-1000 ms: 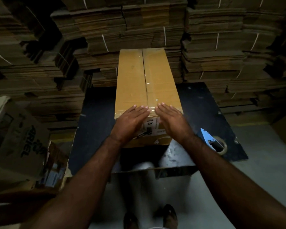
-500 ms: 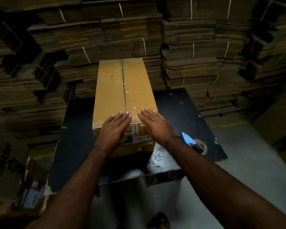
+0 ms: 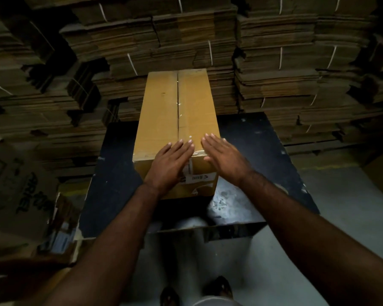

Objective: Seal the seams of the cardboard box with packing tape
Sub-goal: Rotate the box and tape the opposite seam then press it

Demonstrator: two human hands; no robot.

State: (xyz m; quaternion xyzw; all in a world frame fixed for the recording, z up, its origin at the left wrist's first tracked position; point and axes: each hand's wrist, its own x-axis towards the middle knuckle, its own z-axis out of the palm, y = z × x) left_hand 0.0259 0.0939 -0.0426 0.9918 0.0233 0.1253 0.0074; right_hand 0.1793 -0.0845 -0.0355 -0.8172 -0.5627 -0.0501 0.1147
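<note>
Bundled stacks of flattened cardboard (image 3: 274, 69), tied with pale straps, wall off everything from nine o'clock round to three o'clock, right up behind my worktop. At eight o'clock a printed carton (image 3: 20, 186) leans in the gloom with dark lettering on its side, and some smaller packets sit just beside it, too dim to make out. My right forearm crosses the worktop's right part and hides whatever lies under it. The worktop (image 3: 263, 155) is a dark, scuffed board with a worn, shiny patch near its front edge; below it is a pale grey floor (image 3: 318, 250), and my feet (image 3: 219, 288) show at six o'clock. The room is dim, lit mostly on the cardboard box (image 3: 161, 111), which stands lengthwise on the worktop at twelve o'clock, its flaps closed and a glossy strip of packing tape (image 3: 179, 115) running along the centre seam and over the near edge. My left hand (image 3: 170, 166) lies flat, fingers straight and together, on the box's near top edge and over the front face. My right hand (image 3: 223, 155) is spread flat at the box's near right corner, fingertips on the top; I cannot tell whether the palm touches.
</note>
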